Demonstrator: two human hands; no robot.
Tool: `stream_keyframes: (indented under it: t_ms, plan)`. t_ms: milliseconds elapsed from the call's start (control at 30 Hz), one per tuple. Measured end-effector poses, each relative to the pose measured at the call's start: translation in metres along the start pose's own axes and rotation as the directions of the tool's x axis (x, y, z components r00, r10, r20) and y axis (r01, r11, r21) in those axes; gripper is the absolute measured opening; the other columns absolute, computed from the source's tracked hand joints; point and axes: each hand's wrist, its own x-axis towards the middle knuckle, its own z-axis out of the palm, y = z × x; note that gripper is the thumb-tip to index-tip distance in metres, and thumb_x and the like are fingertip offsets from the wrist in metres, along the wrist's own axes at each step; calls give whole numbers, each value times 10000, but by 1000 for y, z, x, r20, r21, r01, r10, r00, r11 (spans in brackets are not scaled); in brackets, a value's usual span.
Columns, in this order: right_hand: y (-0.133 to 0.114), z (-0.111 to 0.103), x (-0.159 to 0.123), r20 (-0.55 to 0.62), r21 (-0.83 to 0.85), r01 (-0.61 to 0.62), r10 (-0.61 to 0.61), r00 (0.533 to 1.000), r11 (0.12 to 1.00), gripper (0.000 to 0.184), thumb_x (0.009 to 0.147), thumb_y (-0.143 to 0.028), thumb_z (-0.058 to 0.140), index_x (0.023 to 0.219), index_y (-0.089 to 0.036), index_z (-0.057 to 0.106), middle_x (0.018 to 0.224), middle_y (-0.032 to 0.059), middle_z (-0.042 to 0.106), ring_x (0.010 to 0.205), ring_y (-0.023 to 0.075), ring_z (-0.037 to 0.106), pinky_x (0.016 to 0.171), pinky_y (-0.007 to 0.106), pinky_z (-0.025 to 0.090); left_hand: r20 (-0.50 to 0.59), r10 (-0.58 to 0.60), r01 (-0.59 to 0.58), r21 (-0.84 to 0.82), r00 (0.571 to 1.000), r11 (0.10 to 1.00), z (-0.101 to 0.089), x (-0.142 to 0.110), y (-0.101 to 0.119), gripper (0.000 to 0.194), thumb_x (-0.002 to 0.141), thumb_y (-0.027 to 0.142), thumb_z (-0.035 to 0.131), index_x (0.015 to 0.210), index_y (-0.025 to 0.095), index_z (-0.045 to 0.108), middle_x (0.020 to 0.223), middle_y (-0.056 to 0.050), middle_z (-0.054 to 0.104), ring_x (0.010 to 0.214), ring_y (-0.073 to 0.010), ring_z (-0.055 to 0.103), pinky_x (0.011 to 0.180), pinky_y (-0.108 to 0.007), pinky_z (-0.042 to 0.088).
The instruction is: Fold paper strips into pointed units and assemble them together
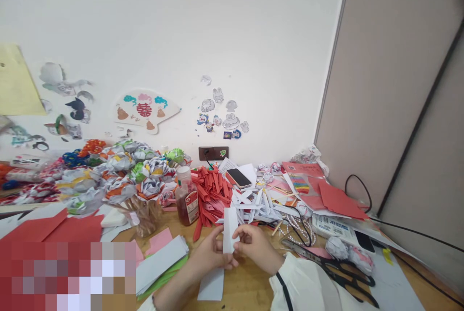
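My left hand (208, 254) and my right hand (255, 245) meet over the wooden table (250, 289) near its front edge. Both pinch a narrow white folded paper strip (229, 228) that stands upright between them. The left fingers grip its lower left side, the right fingers close on its right edge. A flat white paper piece (212, 286) lies on the table just below the hands. My right sleeve is white.
A pile of red folded strips (212, 194) and white folded strips (253, 203) lies behind the hands. A bottle (186, 197), a phone (239, 177), black scissors (339, 268), paper flowers (126, 170), red sheets (54, 229) and cables (398, 233) crowd the table.
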Motion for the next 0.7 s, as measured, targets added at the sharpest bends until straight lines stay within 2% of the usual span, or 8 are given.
stream_keyframes:
  t_ms: [67,133,167,233,333,433,567,700]
  plan:
    - [-1,-3,0,-18,-47,9,-10,1000,999,160,612,-96,557,750,-172,583,612,-43,476,594,112,466,563,213,358,24,78,-81,161,997,984,-4,-7,5,867,570,202,677,1296,187,204,808,-43,656,670,-177,632,621,-287,468]
    - [-2,-6,0,-21,-86,24,-26,999,996,160,625,-105,564,767,-173,595,620,-42,481,599,110,459,571,213,350,18,210,-198,423,978,885,-9,-15,12,883,595,132,638,1334,253,168,918,-36,641,719,-150,599,666,-261,451]
    - [-2,-6,0,-16,-96,34,-36,999,995,163,633,-111,566,779,-175,600,628,-40,486,604,111,458,574,213,348,19,243,-219,505,970,835,-11,-18,15,833,623,132,612,1331,273,196,925,-29,642,730,-147,590,683,-255,446]
    - [-1,-7,-1,0,-99,52,-52,999,994,170,645,-124,571,802,-180,605,649,-36,499,612,112,461,580,213,351,37,275,-242,596,961,766,-14,-21,20,641,676,164,572,1269,281,358,924,-27,649,774,-161,581,716,-256,439]
    - [-1,-7,-1,28,-85,69,-67,997,994,161,650,-134,576,800,-178,613,685,-24,524,636,118,477,597,216,362,78,306,-283,639,949,716,-16,-19,23,305,716,214,544,1014,231,606,908,-39,658,830,-190,570,748,-267,434]
    - [-2,-6,-1,23,-67,61,-60,998,996,140,643,-119,572,767,-165,617,689,-17,541,650,122,492,605,218,371,102,333,-317,647,937,693,-18,-11,19,155,705,216,565,817,169,661,827,-50,655,763,-178,578,700,-253,443]
    - [-3,-6,-1,-22,-34,26,-27,999,999,134,649,-126,567,772,-158,607,669,-18,546,647,126,508,601,224,381,99,354,-333,634,930,698,-18,-7,16,105,696,199,580,728,155,669,746,-48,644,728,-170,576,639,-228,440]
    - [-2,-7,-1,-38,3,13,-13,999,1000,134,650,-145,575,781,-161,598,675,-16,559,660,135,526,616,234,392,116,337,-338,586,934,736,-13,-17,25,193,731,193,537,854,205,685,906,-58,669,862,-193,573,774,-265,418]
